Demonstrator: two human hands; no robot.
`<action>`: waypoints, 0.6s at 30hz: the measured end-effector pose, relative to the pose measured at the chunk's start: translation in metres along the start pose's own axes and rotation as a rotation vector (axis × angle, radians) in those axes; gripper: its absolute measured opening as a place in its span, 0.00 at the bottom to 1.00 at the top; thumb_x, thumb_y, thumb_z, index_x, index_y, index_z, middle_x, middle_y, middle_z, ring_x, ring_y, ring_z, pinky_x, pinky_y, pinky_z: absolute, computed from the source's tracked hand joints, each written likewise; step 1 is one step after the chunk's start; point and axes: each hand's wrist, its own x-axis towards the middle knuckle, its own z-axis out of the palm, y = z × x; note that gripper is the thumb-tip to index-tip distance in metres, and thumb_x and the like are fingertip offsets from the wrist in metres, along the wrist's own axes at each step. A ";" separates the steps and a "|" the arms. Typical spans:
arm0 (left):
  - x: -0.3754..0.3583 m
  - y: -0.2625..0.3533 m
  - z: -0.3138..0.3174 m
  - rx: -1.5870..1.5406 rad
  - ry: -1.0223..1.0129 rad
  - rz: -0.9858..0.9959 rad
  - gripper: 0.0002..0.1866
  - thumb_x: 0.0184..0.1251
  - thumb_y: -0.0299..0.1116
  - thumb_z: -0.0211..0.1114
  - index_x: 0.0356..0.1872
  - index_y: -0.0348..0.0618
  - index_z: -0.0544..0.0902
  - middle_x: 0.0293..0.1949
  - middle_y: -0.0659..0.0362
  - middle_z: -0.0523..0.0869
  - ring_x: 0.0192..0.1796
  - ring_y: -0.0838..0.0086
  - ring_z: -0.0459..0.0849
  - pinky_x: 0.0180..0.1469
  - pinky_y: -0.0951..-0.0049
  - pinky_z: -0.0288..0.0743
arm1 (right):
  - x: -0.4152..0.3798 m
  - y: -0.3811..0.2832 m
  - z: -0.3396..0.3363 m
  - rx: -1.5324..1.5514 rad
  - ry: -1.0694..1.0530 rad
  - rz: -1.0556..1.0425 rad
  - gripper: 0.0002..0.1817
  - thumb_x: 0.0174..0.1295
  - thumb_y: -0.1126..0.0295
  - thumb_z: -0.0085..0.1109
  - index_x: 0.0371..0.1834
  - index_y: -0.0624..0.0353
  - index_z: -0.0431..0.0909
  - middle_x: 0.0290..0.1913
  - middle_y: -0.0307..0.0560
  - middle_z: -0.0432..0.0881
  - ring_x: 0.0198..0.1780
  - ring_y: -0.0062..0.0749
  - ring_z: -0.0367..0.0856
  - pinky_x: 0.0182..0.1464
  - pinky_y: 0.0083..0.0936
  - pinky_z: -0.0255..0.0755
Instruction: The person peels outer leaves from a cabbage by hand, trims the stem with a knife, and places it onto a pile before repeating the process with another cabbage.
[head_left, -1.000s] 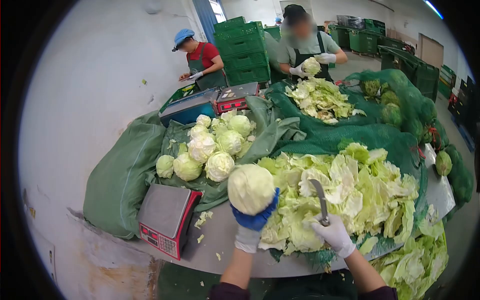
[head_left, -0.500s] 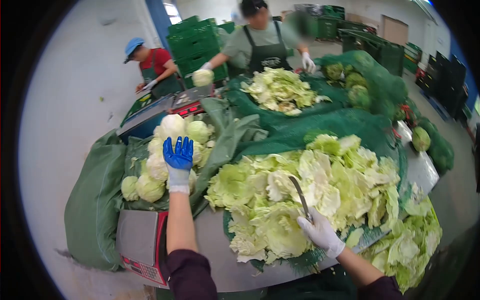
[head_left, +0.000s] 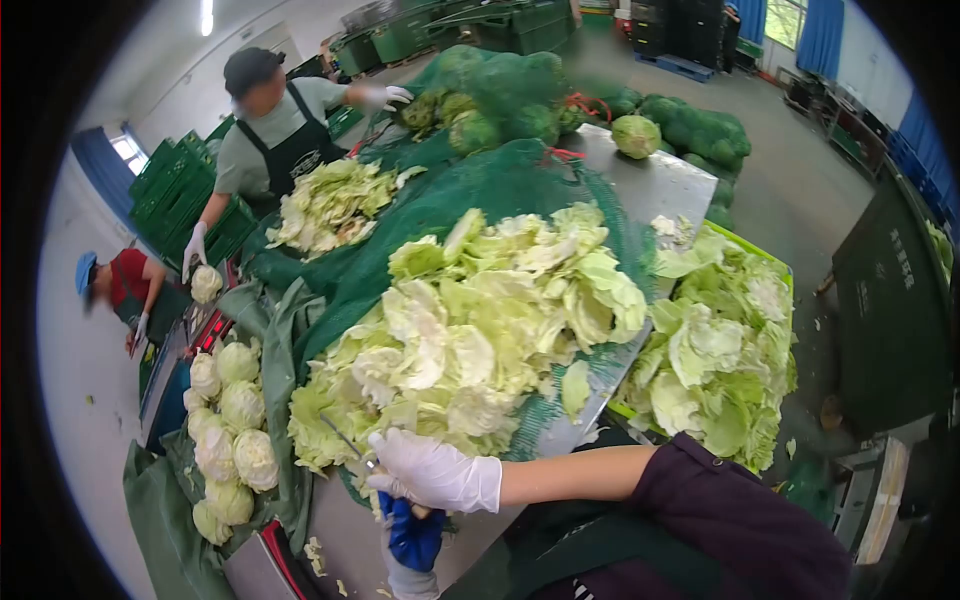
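In the head view, the white-gloved right hand is closed around a curved metal knife, its blade pointing towards the heap of loose pale-green cabbage leaves. Just below, at the near edge of the grey metal table, the blue-palmed left hand is tucked close against it; whether its fingers grip anything cannot be told. The pale, round cabbage heads lie towards the table's left edge, beside green cloth; one untrimmed green head sits near the far right corner.

The step looks like a pause between heads, with the knife being handled or adjusted; the move calls for a firm hold on the handle and the left fingers clear of the blade.

Compared with the earlier frame, the left hand has left the pale heads to meet the right, and the view has swung rightward.
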 end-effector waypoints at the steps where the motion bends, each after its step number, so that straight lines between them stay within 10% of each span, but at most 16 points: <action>1: -0.007 0.002 0.000 -0.548 0.146 -0.107 0.28 0.72 0.35 0.55 0.71 0.53 0.58 0.60 0.58 0.74 0.63 0.70 0.71 0.62 0.65 0.69 | -0.006 0.006 -0.005 -0.050 -0.038 -0.027 0.23 0.66 0.58 0.52 0.55 0.66 0.67 0.36 0.59 0.74 0.35 0.52 0.76 0.37 0.37 0.72; 3: -0.016 0.002 -0.016 -0.381 0.329 -0.090 0.32 0.71 0.35 0.57 0.72 0.61 0.54 0.44 0.59 0.78 0.38 0.70 0.79 0.39 0.73 0.76 | -0.020 0.016 -0.019 -0.098 -0.070 -0.052 0.21 0.66 0.58 0.52 0.53 0.65 0.69 0.35 0.59 0.74 0.36 0.51 0.77 0.36 0.36 0.73; 7: -0.040 -0.007 -0.074 0.019 0.654 0.007 0.30 0.71 0.38 0.56 0.71 0.55 0.57 0.42 0.59 0.79 0.33 0.75 0.78 0.34 0.80 0.72 | -0.048 0.057 -0.080 0.112 0.073 0.148 0.19 0.66 0.53 0.49 0.37 0.61 0.73 0.35 0.58 0.78 0.38 0.56 0.78 0.41 0.43 0.72; 15: 0.021 0.011 0.107 0.057 0.245 0.114 0.39 0.55 0.21 0.64 0.70 0.41 0.60 0.52 0.56 0.78 0.49 0.71 0.80 0.53 0.72 0.74 | -0.071 0.035 -0.098 0.062 0.002 0.161 0.31 0.64 0.44 0.50 0.55 0.64 0.71 0.48 0.62 0.77 0.51 0.55 0.76 0.53 0.39 0.71; 18: 0.064 -0.002 0.146 0.590 -0.079 0.400 0.34 0.54 0.26 0.69 0.64 0.36 0.67 0.48 0.51 0.80 0.43 0.67 0.81 0.44 0.69 0.76 | -0.072 0.046 -0.132 0.136 0.041 0.327 0.27 0.64 0.50 0.54 0.53 0.63 0.72 0.47 0.63 0.77 0.50 0.54 0.77 0.53 0.39 0.71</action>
